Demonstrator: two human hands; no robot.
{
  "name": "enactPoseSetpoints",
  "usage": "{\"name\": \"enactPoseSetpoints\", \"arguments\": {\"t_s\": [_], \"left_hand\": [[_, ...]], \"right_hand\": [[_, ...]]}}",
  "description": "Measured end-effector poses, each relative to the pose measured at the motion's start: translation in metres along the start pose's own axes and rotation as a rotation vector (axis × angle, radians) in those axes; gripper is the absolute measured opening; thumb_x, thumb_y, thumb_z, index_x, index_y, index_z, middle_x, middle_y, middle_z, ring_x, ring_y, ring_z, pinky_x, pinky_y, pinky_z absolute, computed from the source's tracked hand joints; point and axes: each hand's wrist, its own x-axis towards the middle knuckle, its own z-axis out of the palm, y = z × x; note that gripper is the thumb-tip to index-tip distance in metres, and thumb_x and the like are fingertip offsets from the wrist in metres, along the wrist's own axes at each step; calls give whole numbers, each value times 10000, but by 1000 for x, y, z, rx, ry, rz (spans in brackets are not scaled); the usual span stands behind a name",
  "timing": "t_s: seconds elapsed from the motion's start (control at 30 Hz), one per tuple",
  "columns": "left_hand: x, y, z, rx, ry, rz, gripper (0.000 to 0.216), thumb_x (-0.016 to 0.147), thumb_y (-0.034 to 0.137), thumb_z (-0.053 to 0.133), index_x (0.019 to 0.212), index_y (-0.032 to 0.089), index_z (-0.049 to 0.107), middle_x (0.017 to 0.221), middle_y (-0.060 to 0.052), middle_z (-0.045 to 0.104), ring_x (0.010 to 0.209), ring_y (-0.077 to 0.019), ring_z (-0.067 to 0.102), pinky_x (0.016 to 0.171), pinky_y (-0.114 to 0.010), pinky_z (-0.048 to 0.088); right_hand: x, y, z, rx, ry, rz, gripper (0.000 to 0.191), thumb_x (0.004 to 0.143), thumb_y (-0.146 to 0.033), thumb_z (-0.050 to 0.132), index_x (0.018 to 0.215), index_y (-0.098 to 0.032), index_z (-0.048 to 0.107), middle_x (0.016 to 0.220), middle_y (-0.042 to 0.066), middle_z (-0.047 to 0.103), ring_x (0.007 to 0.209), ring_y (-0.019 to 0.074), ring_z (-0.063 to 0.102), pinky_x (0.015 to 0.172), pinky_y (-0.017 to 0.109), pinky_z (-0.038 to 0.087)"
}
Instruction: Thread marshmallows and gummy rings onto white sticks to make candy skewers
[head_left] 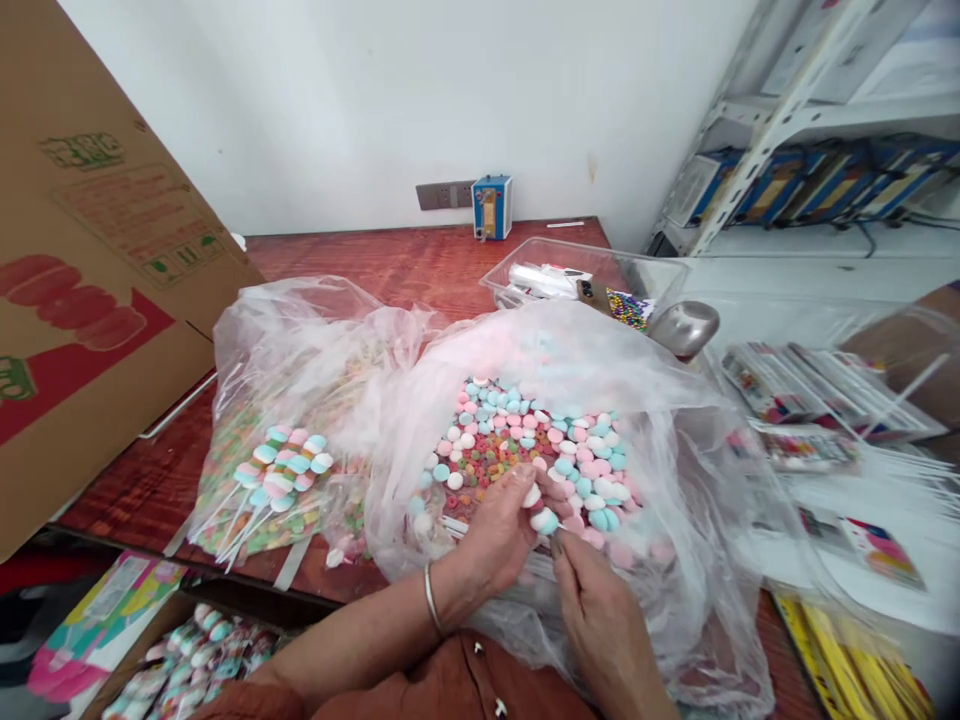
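A large clear plastic bag lies open on the wooden table, filled with pink, blue and white marshmallow candies and small coloured ring candies. My left hand reaches into the bag, fingers pinched on a few marshmallow pieces on a thin white stick. My right hand is closed just below, gripping the lower end of that stick. Finished marshmallow skewers lie on a second bag to the left.
A big cardboard box leans at the left. A clear tray with packets, a metal scoop and printed packets are at the right. A box of more skewers sits below the table edge. Shelving stands behind.
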Motion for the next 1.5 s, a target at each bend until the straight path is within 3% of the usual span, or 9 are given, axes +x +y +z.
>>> {"name": "enactPoseSetpoints", "arguments": {"t_s": [0.27, 0.43, 0.53, 0.63, 0.77, 0.9, 1.17, 1.37, 1.5], "left_hand": [[-10, -24, 4, 64, -57, 30, 259, 816, 397, 606, 700, 165, 597, 657, -29, 641, 738, -190, 634, 760, -314, 470], [-10, -1, -21, 233, -71, 22, 361, 866, 497, 553, 957, 156, 626, 971, -97, 693, 856, -216, 654, 813, -353, 484], [-12, 26, -53, 609, -15, 199, 400, 930, 495, 473, 1204, 210, 535, 1133, -90, 649, 923, -203, 637, 849, -364, 480], [-21, 48, -83, 1243, 61, 336, 191, 938, 326, 498, 1014, 195, 614, 1019, -61, 668, 936, -202, 610, 859, -344, 448], [-37, 55, -98, 1757, -31, 298, 118, 908, 189, 521, 899, 190, 638, 925, -46, 697, 900, -211, 618, 840, -341, 423], [-42, 49, -92, 1945, -60, 216, 133, 913, 220, 550, 823, 185, 642, 799, -33, 699, 789, -204, 629, 806, -341, 416], [-22, 42, -85, 1734, -72, 349, 146, 904, 219, 561, 816, 187, 673, 871, -52, 676, 867, -189, 612, 815, -314, 436], [-15, 44, -78, 824, 155, -42, 263, 757, 404, 722, 845, 168, 648, 712, -14, 703, 644, -146, 642, 612, -251, 482], [-16, 42, -72, 695, 162, -37, 320, 685, 412, 780, 805, 154, 636, 671, -12, 697, 634, -145, 652, 613, -250, 494]], "right_hand": [[-9, 3, 10, -147, 27, -15, 381, 1013, -355, 254, 927, -216, 598, 734, 52, 712, 581, 206, 681, 494, 257, 397], [8, -10, 6, 94, -52, 37, 375, 987, -367, 298, 765, -218, 560, 650, 5, 632, 572, 162, 604, 551, 225, 414], [14, -9, -2, 177, -45, 140, 363, 951, -418, 347, 711, -219, 534, 616, -4, 603, 562, 156, 565, 551, 222, 402], [14, -3, -5, 221, -89, 250, 357, 926, -440, 357, 696, -222, 523, 648, 11, 646, 552, 160, 558, 550, 233, 395], [8, 4, 1, 261, -170, 325, 364, 927, -467, 348, 755, -221, 554, 710, 32, 695, 599, 181, 596, 588, 251, 409], [1, 9, 6, 275, -184, 340, 355, 926, -456, 349, 736, -228, 544, 690, 26, 692, 593, 183, 582, 604, 258, 405], [-6, 9, 3, 203, -200, 226, 343, 941, -418, 345, 728, -221, 527, 658, 12, 623, 602, 176, 567, 585, 250, 386], [-11, -1, 3, 92, -218, 103, 331, 981, -357, 325, 776, -219, 545, 719, 4, 623, 660, 167, 601, 614, 244, 381], [-12, -2, 5, 26, -235, 90, 332, 988, -329, 310, 761, -224, 529, 716, 3, 618, 658, 168, 599, 615, 249, 373]]}}
